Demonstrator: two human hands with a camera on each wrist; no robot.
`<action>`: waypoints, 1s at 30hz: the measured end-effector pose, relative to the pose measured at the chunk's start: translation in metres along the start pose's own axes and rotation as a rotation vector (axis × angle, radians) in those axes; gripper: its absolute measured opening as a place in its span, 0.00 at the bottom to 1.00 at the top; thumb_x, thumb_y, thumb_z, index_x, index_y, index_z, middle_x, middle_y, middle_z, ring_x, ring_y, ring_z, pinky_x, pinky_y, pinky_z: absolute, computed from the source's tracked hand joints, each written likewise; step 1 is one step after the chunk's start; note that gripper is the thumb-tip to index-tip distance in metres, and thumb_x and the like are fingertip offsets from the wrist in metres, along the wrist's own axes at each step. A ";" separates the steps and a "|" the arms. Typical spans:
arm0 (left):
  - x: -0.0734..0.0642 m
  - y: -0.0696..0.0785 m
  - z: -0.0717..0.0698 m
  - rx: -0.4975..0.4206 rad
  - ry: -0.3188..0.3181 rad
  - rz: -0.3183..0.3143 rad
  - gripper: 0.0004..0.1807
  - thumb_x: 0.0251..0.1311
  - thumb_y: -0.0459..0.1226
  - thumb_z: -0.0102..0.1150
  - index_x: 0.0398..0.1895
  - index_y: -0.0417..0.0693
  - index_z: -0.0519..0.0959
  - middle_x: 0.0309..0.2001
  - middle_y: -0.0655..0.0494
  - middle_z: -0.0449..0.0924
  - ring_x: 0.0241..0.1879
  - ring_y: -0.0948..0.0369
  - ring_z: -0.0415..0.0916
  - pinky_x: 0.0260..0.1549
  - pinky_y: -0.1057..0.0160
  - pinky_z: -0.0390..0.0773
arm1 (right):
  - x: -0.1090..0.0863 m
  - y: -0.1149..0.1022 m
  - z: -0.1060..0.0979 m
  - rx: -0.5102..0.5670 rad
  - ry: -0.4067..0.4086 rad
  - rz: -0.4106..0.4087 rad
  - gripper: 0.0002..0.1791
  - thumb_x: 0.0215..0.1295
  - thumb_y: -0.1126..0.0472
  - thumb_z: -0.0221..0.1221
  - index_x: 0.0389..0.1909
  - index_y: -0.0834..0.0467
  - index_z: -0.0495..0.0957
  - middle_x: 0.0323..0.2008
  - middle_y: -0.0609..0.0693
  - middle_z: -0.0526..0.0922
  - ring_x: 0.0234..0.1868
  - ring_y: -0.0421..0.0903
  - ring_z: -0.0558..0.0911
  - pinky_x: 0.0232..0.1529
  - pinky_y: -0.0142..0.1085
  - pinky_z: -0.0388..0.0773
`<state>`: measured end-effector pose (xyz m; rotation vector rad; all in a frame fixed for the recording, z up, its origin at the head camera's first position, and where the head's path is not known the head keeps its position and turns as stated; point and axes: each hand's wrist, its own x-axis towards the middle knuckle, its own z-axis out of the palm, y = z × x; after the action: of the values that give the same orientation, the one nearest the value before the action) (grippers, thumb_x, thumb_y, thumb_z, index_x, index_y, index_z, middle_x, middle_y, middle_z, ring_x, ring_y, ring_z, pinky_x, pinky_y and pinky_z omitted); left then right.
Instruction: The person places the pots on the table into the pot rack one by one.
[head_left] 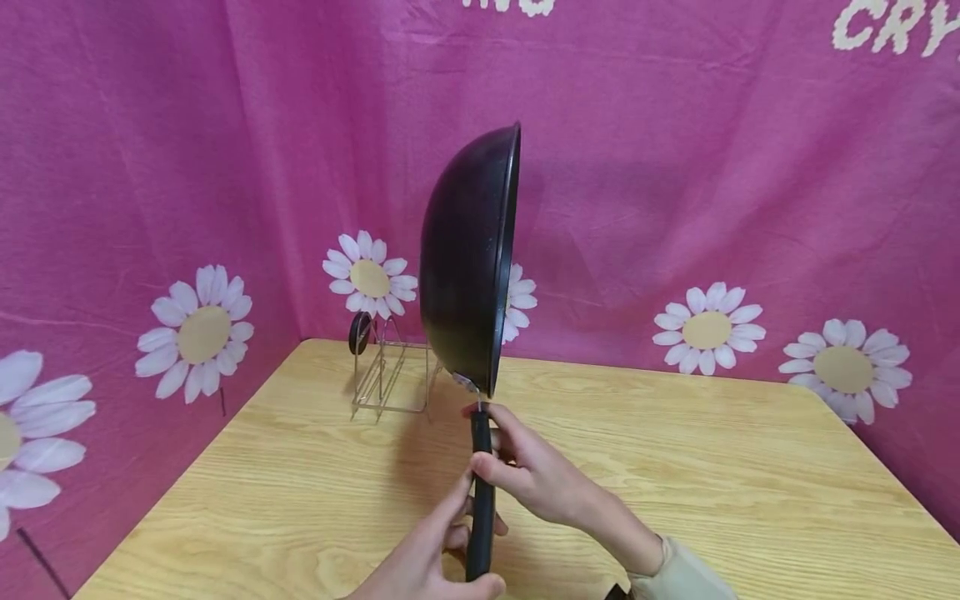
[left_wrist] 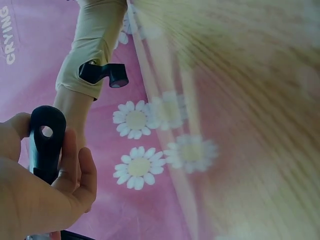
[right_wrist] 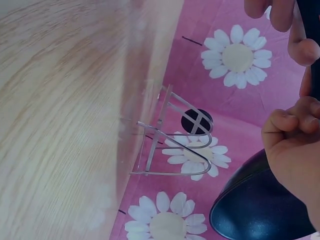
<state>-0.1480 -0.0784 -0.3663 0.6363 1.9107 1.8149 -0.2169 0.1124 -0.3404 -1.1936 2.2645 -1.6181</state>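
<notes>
A dark wok (head_left: pixel 465 258) is held on edge above the table, bowl up and its hollow side facing right in the head view. Its black handle (head_left: pixel 482 500) points down toward me. Low on the handle, my left hand (head_left: pixel 420 554) grips with thumb and fingers on either side. Higher up, close to the bowl, my right hand (head_left: pixel 536 471) pinches the handle from the right. The handle's end with its hanging hole (left_wrist: pixel 46 155) shows in the left wrist view. In the right wrist view, the wok's outer side (right_wrist: pixel 260 205) appears beyond my right hand (right_wrist: pixel 295 150).
A wire rack (head_left: pixel 390 408) stands on the wooden table (head_left: pixel 675 467) at the back left, behind the wok. A black round piece (head_left: pixel 359 332) sits at the rack's far left. Pink cloth (head_left: pixel 637 192) with daisies hangs behind the table and along its left side.
</notes>
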 end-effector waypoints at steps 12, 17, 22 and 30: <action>-0.007 0.002 -0.005 0.096 0.046 -0.009 0.55 0.61 0.44 0.67 0.81 0.57 0.38 0.55 0.42 0.75 0.39 0.58 0.80 0.47 0.59 0.75 | 0.009 -0.008 0.005 -0.011 -0.045 -0.042 0.24 0.75 0.62 0.52 0.67 0.62 0.59 0.28 0.55 0.81 0.31 0.37 0.78 0.35 0.31 0.75; -0.013 0.001 -0.009 0.123 0.070 0.005 0.56 0.62 0.43 0.67 0.81 0.56 0.36 0.54 0.41 0.74 0.40 0.59 0.79 0.45 0.62 0.75 | 0.017 -0.009 0.008 -0.025 -0.075 -0.079 0.25 0.75 0.59 0.52 0.68 0.61 0.59 0.29 0.54 0.81 0.32 0.36 0.79 0.37 0.32 0.77; -0.020 -0.001 -0.014 0.156 0.094 0.083 0.57 0.60 0.39 0.67 0.81 0.54 0.35 0.52 0.42 0.71 0.39 0.61 0.78 0.42 0.67 0.73 | 0.027 -0.011 0.015 -0.016 -0.092 -0.092 0.26 0.76 0.59 0.52 0.69 0.60 0.57 0.30 0.55 0.82 0.33 0.35 0.79 0.39 0.32 0.78; -0.031 -0.015 -0.024 0.213 0.166 0.187 0.58 0.56 0.32 0.66 0.80 0.45 0.34 0.48 0.42 0.70 0.36 0.67 0.76 0.35 0.70 0.73 | 0.041 -0.010 0.031 0.008 -0.127 -0.042 0.25 0.76 0.59 0.52 0.69 0.56 0.57 0.32 0.52 0.81 0.34 0.35 0.79 0.41 0.31 0.76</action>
<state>-0.1373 -0.1168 -0.3806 0.7799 2.2433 1.8396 -0.2239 0.0617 -0.3315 -1.3102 2.1676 -1.5175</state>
